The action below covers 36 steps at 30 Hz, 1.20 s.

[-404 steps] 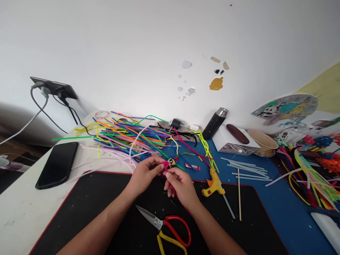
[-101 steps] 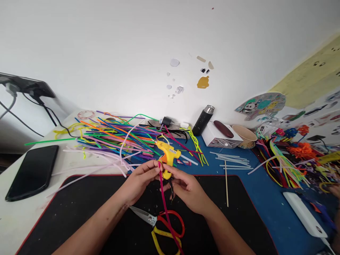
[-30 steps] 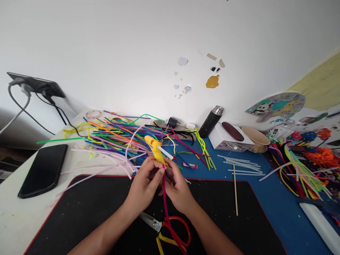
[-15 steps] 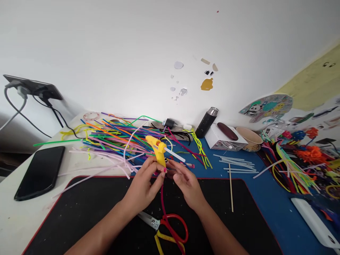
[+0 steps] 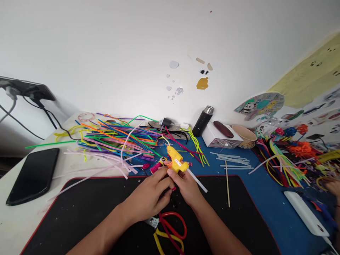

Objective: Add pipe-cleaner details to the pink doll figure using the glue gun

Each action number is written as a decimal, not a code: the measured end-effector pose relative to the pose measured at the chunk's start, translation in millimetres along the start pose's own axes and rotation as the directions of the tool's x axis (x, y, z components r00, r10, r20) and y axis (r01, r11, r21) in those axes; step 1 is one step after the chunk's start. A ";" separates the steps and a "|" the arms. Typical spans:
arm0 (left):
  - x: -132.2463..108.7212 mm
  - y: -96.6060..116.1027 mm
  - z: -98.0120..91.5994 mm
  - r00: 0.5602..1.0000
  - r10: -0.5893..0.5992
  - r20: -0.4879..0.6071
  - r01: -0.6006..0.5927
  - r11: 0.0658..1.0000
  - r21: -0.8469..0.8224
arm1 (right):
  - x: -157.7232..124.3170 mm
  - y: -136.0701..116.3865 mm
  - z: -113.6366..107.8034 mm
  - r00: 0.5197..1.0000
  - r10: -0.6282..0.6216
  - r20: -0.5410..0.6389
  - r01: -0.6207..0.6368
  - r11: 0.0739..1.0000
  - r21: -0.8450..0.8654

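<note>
Glue gun [image 5: 175, 162], yellow, is gripped by the right hand [image 5: 187, 183] just above the black mat [image 5: 79, 209], a clear glue stick jutting from its back. Left hand [image 5: 150, 195] is clenched on a magenta pipe cleaner [image 5: 156, 167] beside the nozzle. Scissors [image 5: 170, 232] are lying beneath the wrists.

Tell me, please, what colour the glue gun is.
Yellow; the glue gun shows best in the head view.

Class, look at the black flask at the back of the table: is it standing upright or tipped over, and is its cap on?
Upright. The black flask stands on its base beside the white box, and its silver cap is on.
</note>
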State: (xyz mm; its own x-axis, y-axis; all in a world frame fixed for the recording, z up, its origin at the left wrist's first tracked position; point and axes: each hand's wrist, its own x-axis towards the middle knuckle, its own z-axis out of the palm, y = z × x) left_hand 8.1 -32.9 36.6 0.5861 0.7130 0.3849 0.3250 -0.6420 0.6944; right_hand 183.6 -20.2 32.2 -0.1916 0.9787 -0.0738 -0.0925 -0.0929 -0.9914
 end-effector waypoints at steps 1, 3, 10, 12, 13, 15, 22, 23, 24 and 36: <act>0.5 0.6 -1.7 1.000 -0.010 -0.003 0.010 0.998 -0.056 | 0.9 2.4 -1.0 0.999 -0.011 -0.032 0.012 1.000 0.002; 1.9 -0.2 -6.4 0.999 -0.049 -0.018 0.045 0.979 -0.199 | 3.1 6.9 -4.4 0.994 -0.030 -0.106 0.034 0.999 0.038; 8.6 -20.4 -15.2 0.825 -0.552 -0.123 0.292 0.602 -0.743 | -1.4 4.5 -17.2 0.989 0.053 -0.141 -0.032 0.989 0.146; 10.1 -24.2 -14.2 0.791 -0.606 -0.089 0.274 0.481 -0.833 | -6.1 1.9 -17.0 0.993 0.049 -0.104 -0.037 0.993 0.115; 10.7 -25.1 -13.6 0.782 -0.619 -0.079 0.264 0.443 -0.857 | -8.4 1.0 -16.2 0.995 0.050 -0.090 -0.041 0.995 0.095; 11.5 -25.7 -12.6 0.772 -0.632 -0.070 0.257 0.410 -0.875 | -12.3 -0.7 -14.1 0.996 0.049 -0.068 -0.045 0.997 0.062; 12.0 -29.1 -10.9 0.755 -0.644 -0.124 0.282 0.490 -0.825 | -22.2 -3.4 -8.6 0.999 0.047 -0.018 -0.048 0.997 -0.059; 12.0 -29.6 -10.9 0.754 -0.645 -0.128 0.290 0.501 -0.815 | -23.7 -2.7 -8.0 0.999 0.049 -0.024 -0.051 0.995 -0.083; 12.1 -29.8 -10.9 0.752 -0.646 -0.132 0.295 0.509 -0.809 | -25.0 -1.8 -7.4 0.998 0.052 -0.033 -0.056 0.993 -0.109; 12.4 -30.2 -10.0 0.749 -0.647 -0.142 0.302 0.525 -0.795 | -27.4 2.9 -2.1 0.992 0.052 -0.114 -0.080 0.964 -0.252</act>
State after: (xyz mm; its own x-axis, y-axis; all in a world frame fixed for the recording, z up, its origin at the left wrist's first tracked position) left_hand -1.8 -1.9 26.5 0.1231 0.9896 -0.0744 -0.2425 0.1027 0.9647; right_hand 190.6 -46.9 31.1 -0.0833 0.9870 -0.1373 0.1727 -0.1214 -0.9775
